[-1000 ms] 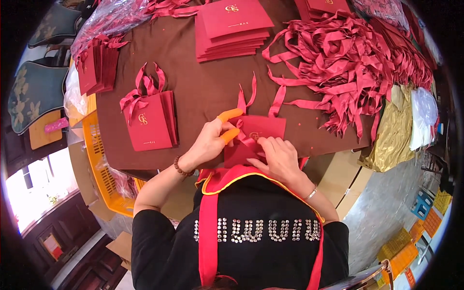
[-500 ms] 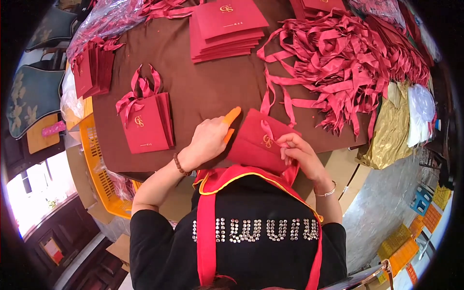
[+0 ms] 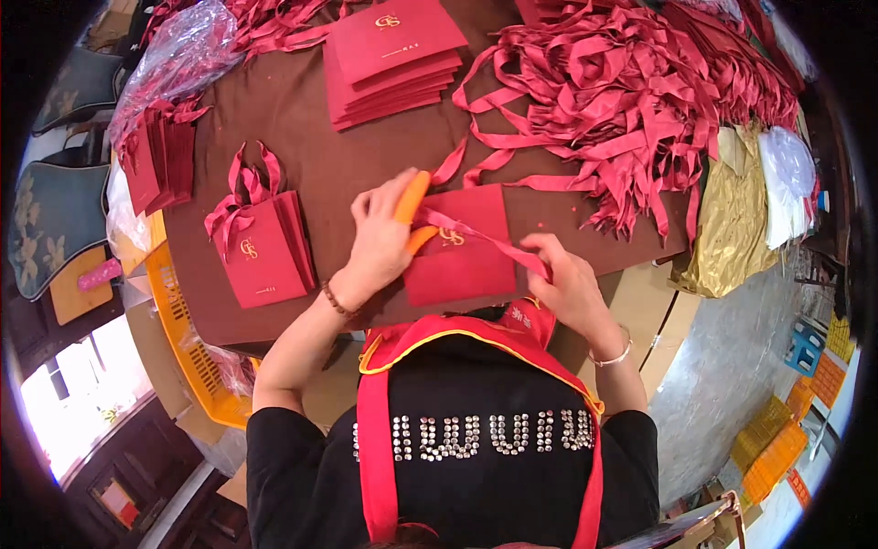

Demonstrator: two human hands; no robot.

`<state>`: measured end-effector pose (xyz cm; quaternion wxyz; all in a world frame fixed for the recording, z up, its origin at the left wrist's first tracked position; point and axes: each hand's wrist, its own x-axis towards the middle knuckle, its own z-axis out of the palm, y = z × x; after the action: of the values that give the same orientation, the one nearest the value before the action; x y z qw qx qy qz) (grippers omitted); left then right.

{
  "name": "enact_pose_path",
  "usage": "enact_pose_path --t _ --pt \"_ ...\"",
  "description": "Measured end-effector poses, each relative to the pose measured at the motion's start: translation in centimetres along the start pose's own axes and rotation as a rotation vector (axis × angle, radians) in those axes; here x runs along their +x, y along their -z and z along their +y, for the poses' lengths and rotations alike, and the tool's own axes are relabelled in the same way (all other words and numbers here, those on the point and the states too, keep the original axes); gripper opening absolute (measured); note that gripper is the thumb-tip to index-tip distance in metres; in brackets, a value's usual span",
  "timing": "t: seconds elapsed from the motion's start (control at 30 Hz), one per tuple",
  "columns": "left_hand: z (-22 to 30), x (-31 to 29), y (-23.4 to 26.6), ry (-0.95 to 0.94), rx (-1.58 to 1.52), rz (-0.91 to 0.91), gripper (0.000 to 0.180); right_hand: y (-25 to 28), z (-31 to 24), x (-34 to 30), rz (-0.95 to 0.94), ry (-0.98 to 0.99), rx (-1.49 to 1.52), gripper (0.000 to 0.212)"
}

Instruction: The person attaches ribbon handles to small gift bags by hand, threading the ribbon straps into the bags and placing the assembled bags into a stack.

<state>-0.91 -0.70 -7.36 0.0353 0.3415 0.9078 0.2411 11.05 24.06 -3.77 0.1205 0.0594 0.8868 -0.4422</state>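
Note:
A flat red paper gift bag (image 3: 462, 274) with a gold emblem lies before me at the table's near edge. Across its front runs a dark pink ribbon (image 3: 476, 236), slanting from the left side down to the right. My right hand (image 3: 567, 284) pinches the ribbon's right end just beyond the bag. My left hand (image 3: 382, 229), with orange finger covers on thumb and forefinger, grips the bag's left edge, its thumb over the front near the ribbon. What lies under the left fingers is hidden.
Finished-looking bags with ribbon handles (image 3: 265, 256) lie to the left, more (image 3: 160, 160) beyond them. A stack of red bags (image 3: 393, 55) sits at the far middle. Heaped ribbons (image 3: 604, 101) fill the far right beside gold wrapping (image 3: 732, 220). A yellow crate (image 3: 187, 329) stands at lower left.
The bag has turned squarer to me and shifted left. My right hand has drawn the ribbon out straight across it. My left hand has come onto the bag's left edge.

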Motion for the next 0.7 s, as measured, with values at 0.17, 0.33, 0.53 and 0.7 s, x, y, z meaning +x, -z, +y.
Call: enact_pose_path --t 0.17,0.33,0.53,0.7 --pt "1.8 0.4 2.4 -0.033 0.054 0.124 0.072 1.0 0.9 -1.6 -0.067 -0.063 0.229 0.023" --pt "8.3 0.8 3.0 -0.499 -0.346 -0.211 0.058 0.9 -2.9 -0.5 -0.092 0.126 0.229 0.014" --pt "7.3 -0.2 3.5 0.125 -0.462 -0.554 0.055 -0.3 -2.9 0.4 -0.276 -0.253 0.784 0.014" --pt "6.9 -0.9 2.7 0.008 -0.500 -0.239 0.055 -2.9 -2.8 2.2 -0.207 -0.075 0.892 0.013"
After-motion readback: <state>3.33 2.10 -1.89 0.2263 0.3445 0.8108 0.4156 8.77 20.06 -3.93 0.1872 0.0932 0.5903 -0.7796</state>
